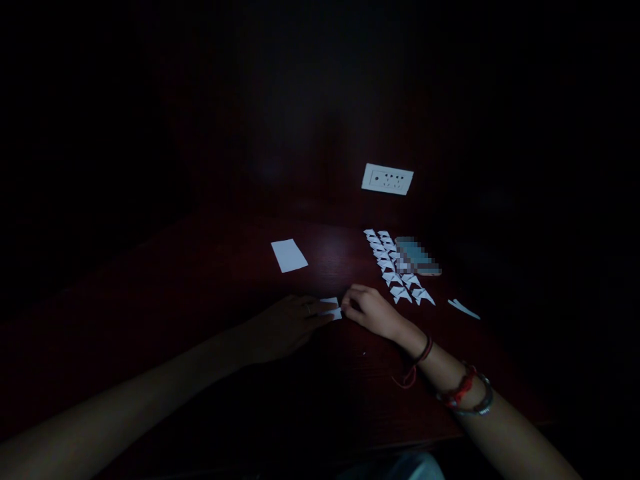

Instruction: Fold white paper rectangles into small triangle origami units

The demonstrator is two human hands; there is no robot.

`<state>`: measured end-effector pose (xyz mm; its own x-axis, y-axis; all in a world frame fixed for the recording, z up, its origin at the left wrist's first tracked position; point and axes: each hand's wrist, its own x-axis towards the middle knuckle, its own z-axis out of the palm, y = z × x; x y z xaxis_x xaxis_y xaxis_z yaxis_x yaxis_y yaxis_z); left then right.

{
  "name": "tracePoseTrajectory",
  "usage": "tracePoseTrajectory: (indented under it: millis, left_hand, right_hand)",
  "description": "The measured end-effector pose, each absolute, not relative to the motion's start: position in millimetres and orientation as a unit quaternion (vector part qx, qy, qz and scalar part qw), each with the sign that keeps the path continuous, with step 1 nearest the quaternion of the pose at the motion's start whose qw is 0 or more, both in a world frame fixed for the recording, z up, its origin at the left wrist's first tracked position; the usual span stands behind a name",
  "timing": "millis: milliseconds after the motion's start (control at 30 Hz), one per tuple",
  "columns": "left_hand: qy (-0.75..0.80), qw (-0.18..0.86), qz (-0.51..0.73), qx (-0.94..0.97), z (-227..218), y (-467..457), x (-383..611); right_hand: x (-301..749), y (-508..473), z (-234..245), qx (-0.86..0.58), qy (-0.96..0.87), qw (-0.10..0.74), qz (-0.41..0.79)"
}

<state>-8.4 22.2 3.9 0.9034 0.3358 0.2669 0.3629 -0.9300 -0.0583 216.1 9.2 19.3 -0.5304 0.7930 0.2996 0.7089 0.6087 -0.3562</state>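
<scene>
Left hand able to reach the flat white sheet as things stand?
Probably yes: the left hand rests at the small paper piece, and the white sheet lies just beyond it, with only bare tabletop between.

The person is wearing a thin dark-red cord (419,357) just behind the right hand (367,310); further up, a red thread band (461,388) is sitting beside a silvery bangle (483,403). Both forearms are showing bare.

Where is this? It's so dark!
Likely a dim indoor room with a craft spot: a dark wooden table, a white wall socket behind it, and rows of small folded paper pieces.
</scene>
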Motion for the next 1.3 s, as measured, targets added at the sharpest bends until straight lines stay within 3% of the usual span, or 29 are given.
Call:
tracePoseTrajectory:
  millis: [667,1100,1300]
  left_hand:
    - [-0.202,0.071,-0.087,-0.973,7,19,-6]
    - [-0.209,0.056,-0.106,-0.970,10,18,-7]
    - [-0.209,0.081,-0.113,-0.968,7,17,-8]
  right_hand:
    - [208,-4,27,-0.484,-0.854,0.188,0.032]
    - [209,-14,42,-0.392,-0.911,0.056,-0.115]
    - [222,-16,41,-0.421,-0.900,0.102,-0.056]
